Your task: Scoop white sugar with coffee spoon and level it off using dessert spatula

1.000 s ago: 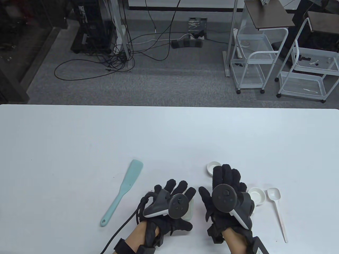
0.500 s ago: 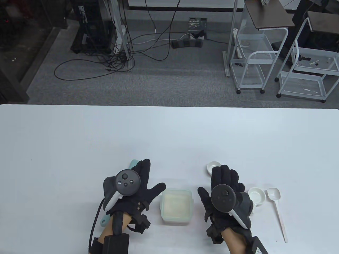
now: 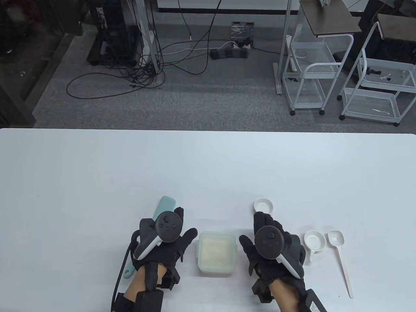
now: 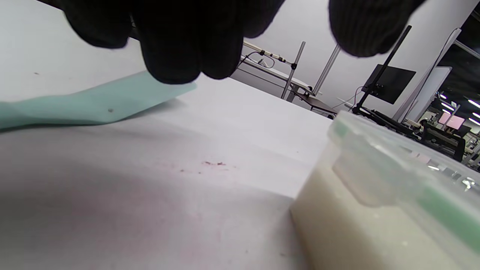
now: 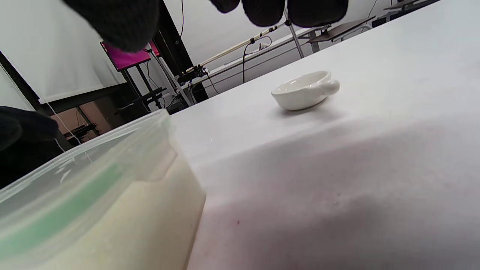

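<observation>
A mint-green dessert spatula [image 3: 166, 204] lies on the white table, and my left hand [image 3: 174, 232] rests spread over its middle without gripping it. In the left wrist view my fingers [image 4: 180, 45] hang just above the blade [image 4: 93, 101]. A clear plastic box of white sugar [image 3: 216, 253] stands between my hands and also shows in the left wrist view [image 4: 375, 210] and the right wrist view [image 5: 93, 213]. My right hand [image 3: 265, 239] lies open just right of the box. The white coffee spoon [image 3: 338, 243] lies untouched at the far right.
A small white dish [image 3: 263, 205] sits just beyond my right hand and shows in the right wrist view [image 5: 305, 90]. A second white dish [image 3: 314, 241] stands between my right hand and the spoon. The table's front edge is close below both wrists.
My left hand left the sugar box, moved left over the spatula and then drew back a little. My right hand slid back toward me, uncovering the far dish.
</observation>
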Demonstrator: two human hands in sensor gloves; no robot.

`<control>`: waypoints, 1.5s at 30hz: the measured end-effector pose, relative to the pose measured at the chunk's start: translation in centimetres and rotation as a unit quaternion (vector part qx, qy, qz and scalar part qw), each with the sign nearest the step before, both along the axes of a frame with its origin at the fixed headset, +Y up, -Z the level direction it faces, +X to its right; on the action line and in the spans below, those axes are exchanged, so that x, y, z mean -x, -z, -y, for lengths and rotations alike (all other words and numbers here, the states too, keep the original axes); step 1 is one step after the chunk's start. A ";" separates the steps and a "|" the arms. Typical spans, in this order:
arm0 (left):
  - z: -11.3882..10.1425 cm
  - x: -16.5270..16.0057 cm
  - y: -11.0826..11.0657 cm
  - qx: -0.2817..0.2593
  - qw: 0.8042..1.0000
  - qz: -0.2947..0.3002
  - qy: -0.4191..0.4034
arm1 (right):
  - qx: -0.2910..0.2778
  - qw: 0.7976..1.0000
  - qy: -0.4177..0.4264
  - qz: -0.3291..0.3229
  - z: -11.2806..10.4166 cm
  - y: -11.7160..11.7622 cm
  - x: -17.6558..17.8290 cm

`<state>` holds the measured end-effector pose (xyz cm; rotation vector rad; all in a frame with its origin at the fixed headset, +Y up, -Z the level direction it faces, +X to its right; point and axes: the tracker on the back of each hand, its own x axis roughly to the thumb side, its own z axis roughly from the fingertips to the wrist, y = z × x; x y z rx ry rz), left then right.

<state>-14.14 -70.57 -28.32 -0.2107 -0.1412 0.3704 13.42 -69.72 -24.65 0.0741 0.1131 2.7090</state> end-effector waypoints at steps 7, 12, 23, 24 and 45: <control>0.7 -1.8 -0.4 0.007 0.998 0.041 0.050 | 0.016 0.999 -0.007 -0.048 1.0 0.0 1.3; 1.1 -2.2 -0.3 0.034 0.997 0.058 0.046 | 0.064 0.996 -0.006 -0.067 2.3 0.1 2.1; 2.5 -2.1 0.1 0.141 0.985 0.060 -0.077 | 0.105 0.985 0.128 -0.053 3.2 0.5 2.0; 2.5 -2.1 0.1 0.147 0.984 0.057 -0.082 | 0.104 0.984 0.134 -0.047 3.2 0.5 2.1; 2.6 -2.2 0.0 0.166 0.981 0.044 -0.091 | 0.114 0.983 0.142 -0.011 3.1 0.5 1.6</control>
